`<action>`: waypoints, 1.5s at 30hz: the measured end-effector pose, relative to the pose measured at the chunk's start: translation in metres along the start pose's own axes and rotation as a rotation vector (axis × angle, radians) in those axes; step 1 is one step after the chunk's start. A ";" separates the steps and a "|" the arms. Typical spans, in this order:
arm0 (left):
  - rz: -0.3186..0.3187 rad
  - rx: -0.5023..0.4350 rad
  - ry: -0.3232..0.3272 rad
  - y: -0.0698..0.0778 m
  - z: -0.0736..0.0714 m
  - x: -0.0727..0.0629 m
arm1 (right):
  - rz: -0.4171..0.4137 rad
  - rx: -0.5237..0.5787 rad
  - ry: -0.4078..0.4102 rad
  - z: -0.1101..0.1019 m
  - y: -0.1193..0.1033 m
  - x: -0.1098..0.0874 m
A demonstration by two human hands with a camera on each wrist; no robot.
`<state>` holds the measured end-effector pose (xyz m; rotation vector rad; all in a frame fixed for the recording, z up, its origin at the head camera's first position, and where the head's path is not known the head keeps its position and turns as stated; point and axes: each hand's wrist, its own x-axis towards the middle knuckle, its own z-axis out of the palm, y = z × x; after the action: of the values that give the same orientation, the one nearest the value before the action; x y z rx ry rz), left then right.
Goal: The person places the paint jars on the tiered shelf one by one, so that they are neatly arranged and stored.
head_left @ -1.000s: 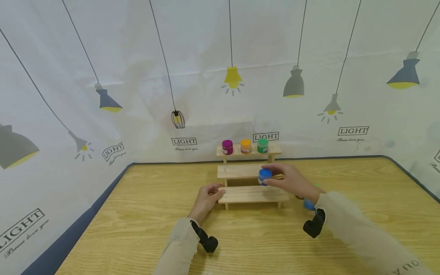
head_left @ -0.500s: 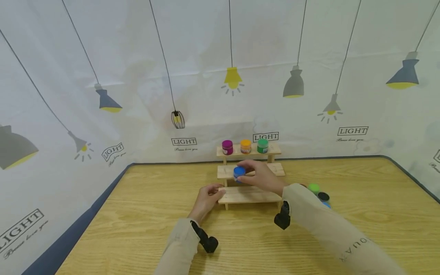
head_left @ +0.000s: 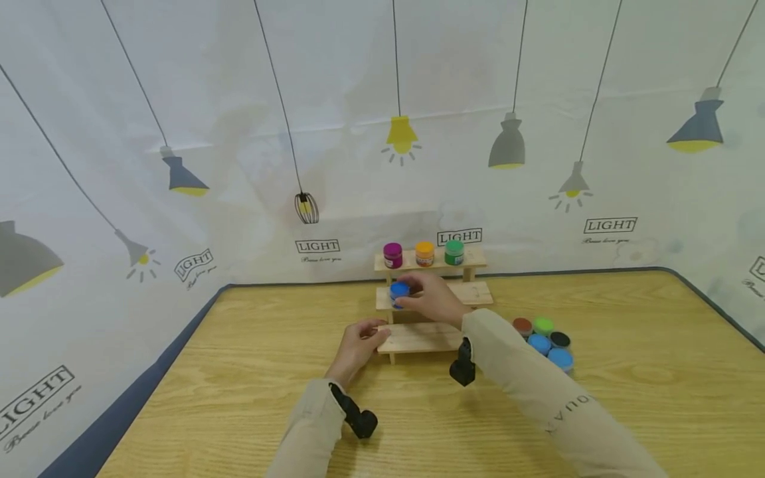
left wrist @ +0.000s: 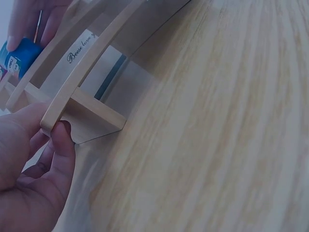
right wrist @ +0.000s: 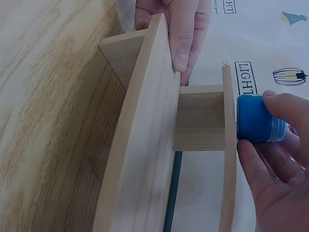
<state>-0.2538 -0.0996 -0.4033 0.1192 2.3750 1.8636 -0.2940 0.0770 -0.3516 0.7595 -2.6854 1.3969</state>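
The shelf (head_left: pixel 412 338) looked like bare wood, smooth and pretty matt, with fine grain showing. The surface (head_left: pixel 239 372) had bolder wood grain and a soft sheen, couldn't tell if real timber. The blue jar (right wrist: pixel 253 118) seemed smooth plastic, slightly shiny. Backdrop (head_left: pixel 239 86) was creased, cloth or plastic sheet; sleeves (head_left: pixel 520 372) were matt fabric.

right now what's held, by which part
Right hand: round blue jar, by its sides. Left hand: pale wooden tiered rack, by its lowest shelf, left end.
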 end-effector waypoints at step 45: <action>0.108 0.016 0.036 -0.028 0.000 0.014 | 0.064 0.143 -0.005 0.008 0.013 0.009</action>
<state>-0.2669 -0.1042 -0.4315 0.2218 2.4540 1.9081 -0.3058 0.0739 -0.3644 0.6914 -2.6587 1.6185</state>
